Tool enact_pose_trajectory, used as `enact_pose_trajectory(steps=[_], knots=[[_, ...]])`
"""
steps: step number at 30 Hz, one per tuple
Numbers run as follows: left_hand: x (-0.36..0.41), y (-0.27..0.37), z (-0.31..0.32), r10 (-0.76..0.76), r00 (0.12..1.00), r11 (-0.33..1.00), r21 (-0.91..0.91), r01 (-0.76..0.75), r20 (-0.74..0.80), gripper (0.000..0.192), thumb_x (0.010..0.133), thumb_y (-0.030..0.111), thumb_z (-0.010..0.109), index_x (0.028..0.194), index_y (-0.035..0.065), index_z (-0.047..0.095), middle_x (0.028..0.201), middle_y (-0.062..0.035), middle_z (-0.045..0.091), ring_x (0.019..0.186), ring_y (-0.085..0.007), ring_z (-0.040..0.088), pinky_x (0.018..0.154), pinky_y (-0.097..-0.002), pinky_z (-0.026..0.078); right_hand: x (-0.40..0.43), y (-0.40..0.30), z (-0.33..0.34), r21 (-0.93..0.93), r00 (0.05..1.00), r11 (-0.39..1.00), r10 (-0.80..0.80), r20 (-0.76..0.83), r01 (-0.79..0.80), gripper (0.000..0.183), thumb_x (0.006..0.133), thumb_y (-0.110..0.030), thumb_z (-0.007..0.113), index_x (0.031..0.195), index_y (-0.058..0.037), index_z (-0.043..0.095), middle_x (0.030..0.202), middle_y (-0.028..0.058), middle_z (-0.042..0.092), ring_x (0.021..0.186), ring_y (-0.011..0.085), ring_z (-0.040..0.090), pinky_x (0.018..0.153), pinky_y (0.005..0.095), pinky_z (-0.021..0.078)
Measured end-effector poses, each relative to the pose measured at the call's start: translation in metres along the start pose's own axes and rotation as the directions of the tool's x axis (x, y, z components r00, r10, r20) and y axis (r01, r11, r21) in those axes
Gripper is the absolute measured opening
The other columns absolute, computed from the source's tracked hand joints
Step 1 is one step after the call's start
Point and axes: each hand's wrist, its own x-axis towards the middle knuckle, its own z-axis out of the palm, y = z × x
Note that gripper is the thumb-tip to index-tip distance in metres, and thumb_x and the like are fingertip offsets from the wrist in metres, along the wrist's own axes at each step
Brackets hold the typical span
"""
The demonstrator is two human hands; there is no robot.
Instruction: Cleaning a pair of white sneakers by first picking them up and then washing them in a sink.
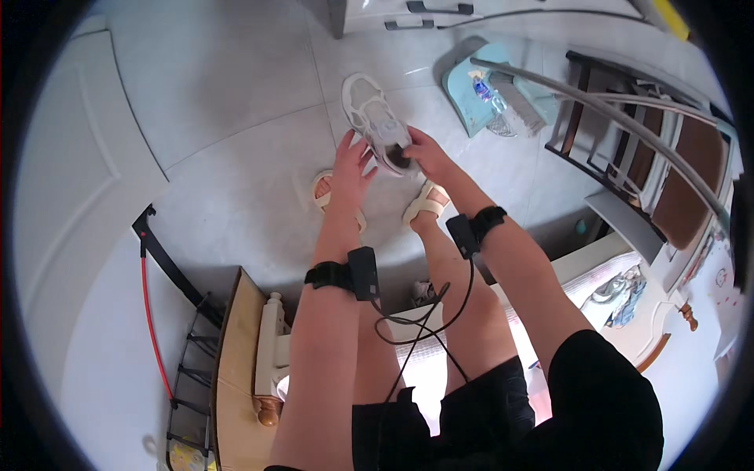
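Note:
A white openwork sneaker (377, 120) is in front of me above the tiled floor, toe pointing away. My right hand (431, 156) grips its heel side, with the thumb at the dark opening of the collar. On the other side, my left hand (352, 162) has its fingers spread, the fingertips close against the shoe's edge. Whether they bear any of its weight is hard to tell. Below the hands, my feet wear cream sandals (425, 206). Each forearm carries a black strapped box (363, 274), and a black cable (406, 322) loops between them.
A light-blue dustpan (462, 97) with a plastic bottle and a broom (521, 106) lies ahead to the right. Beyond are a grey metal tube (612, 112) and a brown-seated chair (689, 182). A cardboard sheet (244, 365) and a black rack (191, 377) stand at left.

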Motion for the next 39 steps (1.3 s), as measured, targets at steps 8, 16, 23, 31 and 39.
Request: enact_pose_trajectory(steps=[8,16,23,31,39], knots=[[-0.033,0.032,-0.016,0.133,0.989,0.965,-0.237,-0.114,0.068,0.056,0.083,0.019,0.054,0.135,0.0154,0.034,0.125,-0.0023,0.048,0.113,-0.0164,0.044,0.090,-0.0395,0.036,0.001,-0.047,0.056,-0.361,0.995,0.928,0.065,-0.079,-0.090,0.053,0.069,0.004,0.051,0.122,-0.0009,0.048,0.108,0.0096,0.059,0.101,0.0204,0.055,0.091,0.0298,0.0405],[-0.033,0.059,-0.066,0.218,0.967,0.922,-0.298,-0.249,-0.135,0.049,0.085,0.019,0.051,0.132,0.0106,0.039,0.121,-0.0074,0.051,0.108,-0.0191,0.048,0.090,-0.0356,0.038,0.082,-0.041,0.116,-0.560,0.941,0.757,0.303,-0.153,-0.335,0.045,0.074,-0.009,0.053,0.118,-0.0086,0.048,0.101,0.0138,0.057,0.091,0.0297,0.056,0.064,0.0460,0.0522],[-0.026,-0.029,-0.086,0.160,0.903,0.611,-0.679,-0.407,-0.398,0.045,0.089,0.021,0.046,0.131,0.0074,0.037,0.124,-0.0103,0.050,0.112,-0.0225,0.046,0.097,-0.0361,0.035,0.078,-0.011,0.117,-0.682,0.833,0.515,0.484,-0.269,-0.519,0.041,0.076,-0.012,0.057,0.115,-0.0030,0.045,0.109,0.0184,0.050,0.093,0.0383,0.054,0.063,0.0539,0.0520],[-0.022,-0.146,-0.027,0.033,0.942,0.272,-0.904,-0.329,-0.333,0.038,0.089,0.022,0.048,0.124,0.0080,0.045,0.122,-0.0092,0.052,0.113,-0.0234,0.046,0.099,-0.0371,0.033,0.096,0.011,-0.016,-0.905,0.669,0.368,0.730,0.140,-0.212,0.065,0.042,-0.030,0.084,0.095,-0.0042,0.058,0.089,0.0193,0.059,0.084,0.0389,0.057,0.069,0.0366,0.0468],[0.003,-0.300,-0.036,-0.125,0.913,0.145,-0.917,-0.371,-0.389,0.037,0.087,0.022,0.053,0.121,0.0076,0.048,0.119,-0.0088,0.054,0.110,-0.0221,0.047,0.098,-0.0376,0.034,0.117,0.097,-0.003,-0.941,0.932,0.022,0.132,0.336,0.336,0.036,0.080,-0.015,0.052,0.112,0.0005,0.052,0.099,0.0146,0.060,0.085,0.0230,0.058,0.073,0.0332,0.0466]])
